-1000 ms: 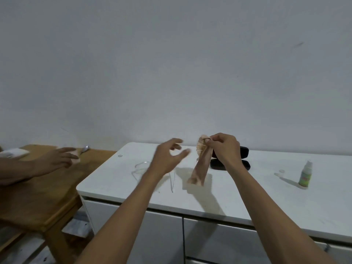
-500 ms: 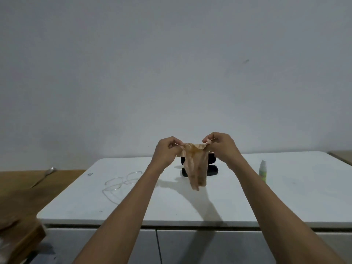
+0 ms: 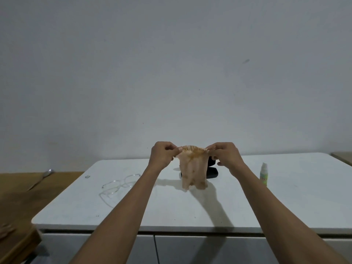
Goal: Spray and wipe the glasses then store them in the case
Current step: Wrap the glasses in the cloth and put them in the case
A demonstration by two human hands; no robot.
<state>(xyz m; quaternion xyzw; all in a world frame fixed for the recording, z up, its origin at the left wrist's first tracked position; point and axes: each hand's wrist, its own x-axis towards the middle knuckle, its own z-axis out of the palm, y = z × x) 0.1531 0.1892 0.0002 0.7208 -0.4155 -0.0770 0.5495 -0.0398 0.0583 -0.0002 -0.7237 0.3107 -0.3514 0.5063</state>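
The person stood before a white, smooth-topped cabinet [image 3: 190, 210] with both arms stretched forward. The left hand [image 3: 162, 156] and the right hand [image 3: 225, 155] each pinched one upper corner of a thin, peach-coloured wiping cloth [image 3: 193, 171] between thumb and fingers, the other fingers curled in. The cloth was held up in the air, pulled wide at its top edge, and its lower part hung down in soft folds above the cabinet top.

The clear, thin-framed glasses [image 3: 119, 184] lay on the cabinet top to the left, well apart from the cloth, and the left forearm crossed just beside them and covered their right edge. Directly behind the hanging cloth stood a black glasses case [image 3: 211, 171]. The cloth and the right hand hid most of it, so I could not tell how far it was open. To the right, near the right forearm, a small white spray bottle with a green label [image 3: 263, 175] stood upright; the print on the label was too small to read.

On the left a brown wooden table [image 3: 17, 189] stood beside the cabinet, and a metal spoon-like utensil [image 3: 41, 179] lay on it. The table was cut off by the frame edge. A tiny object [image 3: 87, 176] near the cabinet's back-left corner was too small to identify.
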